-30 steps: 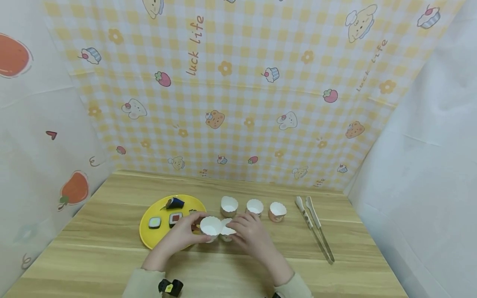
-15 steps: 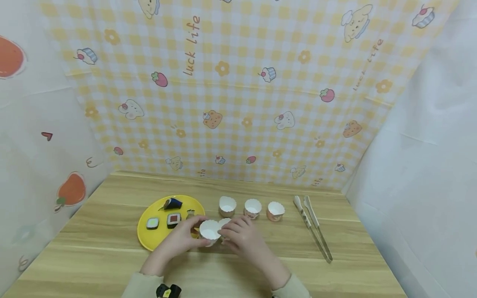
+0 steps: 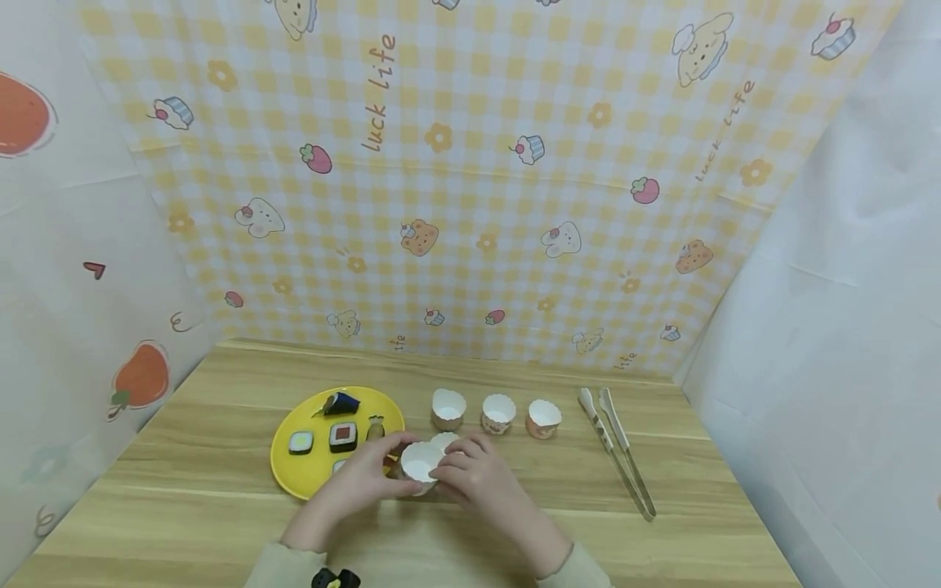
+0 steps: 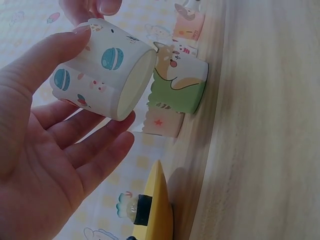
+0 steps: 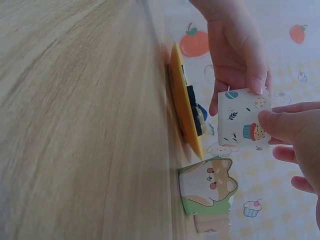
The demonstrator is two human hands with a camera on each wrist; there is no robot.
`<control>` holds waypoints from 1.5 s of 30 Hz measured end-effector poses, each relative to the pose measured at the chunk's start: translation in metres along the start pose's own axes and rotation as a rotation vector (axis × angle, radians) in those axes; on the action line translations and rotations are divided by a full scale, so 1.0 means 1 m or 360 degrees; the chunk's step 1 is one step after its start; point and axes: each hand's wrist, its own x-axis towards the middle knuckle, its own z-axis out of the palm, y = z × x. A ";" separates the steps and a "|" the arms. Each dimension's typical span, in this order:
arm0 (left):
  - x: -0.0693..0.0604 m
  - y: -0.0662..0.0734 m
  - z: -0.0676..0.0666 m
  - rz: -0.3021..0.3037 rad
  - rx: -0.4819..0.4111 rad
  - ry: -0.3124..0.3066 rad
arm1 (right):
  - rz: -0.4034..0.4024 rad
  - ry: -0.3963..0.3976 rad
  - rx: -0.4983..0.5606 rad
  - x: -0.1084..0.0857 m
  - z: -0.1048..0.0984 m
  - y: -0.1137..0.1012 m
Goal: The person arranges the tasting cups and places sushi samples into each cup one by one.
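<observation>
In the head view my left hand (image 3: pixel 367 469) grips a white paper baking cup (image 3: pixel 421 462) from the left, thumb in front. The left wrist view shows macaron prints on this cup (image 4: pixel 107 70), which is tilted and above the table. My right hand (image 3: pixel 478 482) pinches the same cup near its scalloped rim, as the right wrist view also shows with the right thumb and fingers (image 5: pixel 295 125) on it. Just behind stands a green cup with a cartoon animal (image 5: pixel 207 185), upright on the table and partly hidden by my right fingers in the head view.
Three more paper cups stand in a row behind: a left one (image 3: pixel 448 408), a middle one (image 3: pixel 498 414) and a right one (image 3: pixel 543 418). Metal tongs (image 3: pixel 625 457) lie at the right. A yellow plate (image 3: pixel 290 478) with several toy sushi pieces is at the left.
The white cup has come slightly nearer to me and away from the cup behind it. My right fingers have shifted from beside that rear cup onto the white cup's rim.
</observation>
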 end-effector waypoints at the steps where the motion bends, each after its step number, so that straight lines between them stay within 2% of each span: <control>1: 0.000 0.000 0.000 -0.0003 0.0005 -0.0003 | -0.0008 0.0001 -0.0005 0.000 0.000 0.000; 18: 0.002 0.003 0.006 0.0041 -0.0039 -0.0060 | 0.0036 -0.0077 0.0028 -0.005 -0.004 -0.002; 38: 0.002 0.001 0.010 0.0021 -0.0126 -0.0056 | 0.0039 -0.0093 0.0039 -0.004 -0.010 0.000; 45: 0.001 0.002 0.009 -0.0002 -0.0149 -0.0054 | 0.0105 -0.0148 0.0078 -0.002 -0.016 -0.003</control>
